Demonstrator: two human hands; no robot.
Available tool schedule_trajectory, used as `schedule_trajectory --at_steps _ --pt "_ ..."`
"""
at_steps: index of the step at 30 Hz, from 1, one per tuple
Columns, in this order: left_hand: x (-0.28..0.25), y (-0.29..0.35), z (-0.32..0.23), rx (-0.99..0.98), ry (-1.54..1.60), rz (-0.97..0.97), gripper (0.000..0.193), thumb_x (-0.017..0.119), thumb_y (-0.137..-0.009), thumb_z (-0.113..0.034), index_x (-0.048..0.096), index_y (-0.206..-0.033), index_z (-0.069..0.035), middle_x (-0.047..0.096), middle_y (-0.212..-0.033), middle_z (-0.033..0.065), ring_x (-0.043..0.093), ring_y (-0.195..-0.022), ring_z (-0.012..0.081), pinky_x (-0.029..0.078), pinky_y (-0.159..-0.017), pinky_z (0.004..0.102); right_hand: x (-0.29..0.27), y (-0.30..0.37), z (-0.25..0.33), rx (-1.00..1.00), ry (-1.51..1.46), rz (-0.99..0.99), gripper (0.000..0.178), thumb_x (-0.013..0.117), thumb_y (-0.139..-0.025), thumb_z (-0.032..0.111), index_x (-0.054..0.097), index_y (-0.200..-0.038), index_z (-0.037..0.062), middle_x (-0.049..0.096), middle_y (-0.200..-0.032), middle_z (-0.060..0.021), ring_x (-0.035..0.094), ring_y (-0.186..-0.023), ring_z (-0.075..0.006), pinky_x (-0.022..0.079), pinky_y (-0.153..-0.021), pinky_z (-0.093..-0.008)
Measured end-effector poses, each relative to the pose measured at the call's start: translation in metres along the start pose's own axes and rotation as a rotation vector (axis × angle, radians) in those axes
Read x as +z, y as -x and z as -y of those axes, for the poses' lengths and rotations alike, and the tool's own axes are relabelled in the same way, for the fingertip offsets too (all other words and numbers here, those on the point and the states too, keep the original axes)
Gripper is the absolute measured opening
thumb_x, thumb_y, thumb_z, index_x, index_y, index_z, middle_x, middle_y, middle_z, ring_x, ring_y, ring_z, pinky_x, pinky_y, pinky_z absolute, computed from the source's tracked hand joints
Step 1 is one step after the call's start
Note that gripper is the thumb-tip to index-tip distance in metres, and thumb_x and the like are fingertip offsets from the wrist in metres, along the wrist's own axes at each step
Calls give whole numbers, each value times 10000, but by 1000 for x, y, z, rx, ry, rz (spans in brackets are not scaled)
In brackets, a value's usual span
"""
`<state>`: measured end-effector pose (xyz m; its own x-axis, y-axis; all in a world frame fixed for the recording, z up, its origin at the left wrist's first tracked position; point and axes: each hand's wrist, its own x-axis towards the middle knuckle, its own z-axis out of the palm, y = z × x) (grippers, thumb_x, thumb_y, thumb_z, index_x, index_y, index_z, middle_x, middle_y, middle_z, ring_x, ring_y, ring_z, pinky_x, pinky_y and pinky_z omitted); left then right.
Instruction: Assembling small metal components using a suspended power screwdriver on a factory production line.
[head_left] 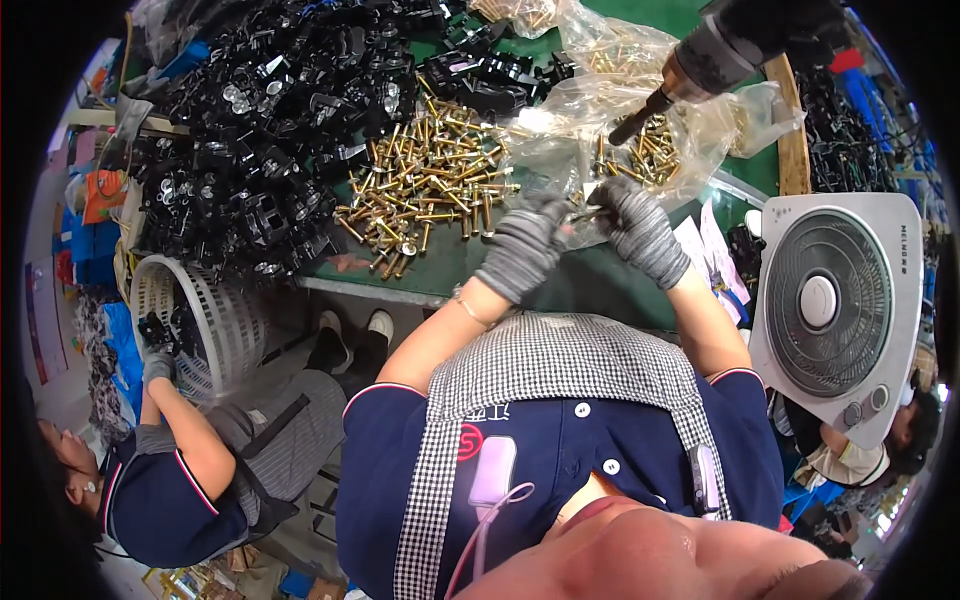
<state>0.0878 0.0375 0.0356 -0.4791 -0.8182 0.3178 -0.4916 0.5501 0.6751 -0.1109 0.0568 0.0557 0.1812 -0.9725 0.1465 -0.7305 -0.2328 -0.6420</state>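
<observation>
A small, dark part (pixel 588 213) sits at the meeting of two gloved hands, over a green bench (pixel 445 268). The right hand (pixel 640 232) appears closed on it in a fingertip pinch; the left hand (pixel 525 243) curls in close from the other side, though whether it also grips cannot be told. The part, too small to identify, looks light, stiff and hardly fragile, best held by its ends; knit fabric may slide on it if smooth. Left of the grip lie loose bolts (pixel 430 180), probably slick along the shank and surer by the head. Beyond and right of the grip, a driver (pixel 690 75) hangs over a clear bag (pixel 705 130).
</observation>
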Motion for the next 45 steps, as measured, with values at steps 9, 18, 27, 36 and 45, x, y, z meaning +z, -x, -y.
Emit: schedule_trajectory --at_steps 9,18,27,36,45 --pt "-36 30 54 -645 -527 171 372 625 -774 -379 601 -885 -26 623 -829 198 609 -796 356 486 -717 443 62 -53 79 100 261 355 249 608 -804 294 646 -888 63 613 -855 -160 613 -751 -330 501 -700 -415" --pt "-45 50 72 -1253 1284 167 199 566 -847 -294 561 -868 -97 527 -697 -4 434 -533 74 324 -419 220 104 -57 35 238 -30 290 341 609 -791 335 656 -851 3 642 -764 -188 634 -739 -298 498 -689 -398" --pt "-32 67 50 -1034 1588 87 212 584 -880 -277 595 -952 -77 582 -777 20 520 -551 92 415 -442 205 62 -34 46 373 -742 400 273 718 -752 240 672 -864 -5 652 -705 -77 552 -602 -108 455 -583 -266" --pt "-52 87 44 -884 1553 446 221 614 -859 -224 532 -1012 -87 582 -713 39 551 -535 79 437 -440 194 65 -29 72 240 -691 521 242 705 -765 222 669 -802 -14 633 -652 -78 564 -582 -110 468 -577 -274" --pt "-33 117 60 -816 1980 227 217 596 -880 -267 544 -971 -77 419 -603 -15 360 -432 66 303 -381 213 118 -94 78 -26 369 447 231 619 -763 245 616 -850 31 631 -778 -169 621 -765 -337 496 -689 -429"
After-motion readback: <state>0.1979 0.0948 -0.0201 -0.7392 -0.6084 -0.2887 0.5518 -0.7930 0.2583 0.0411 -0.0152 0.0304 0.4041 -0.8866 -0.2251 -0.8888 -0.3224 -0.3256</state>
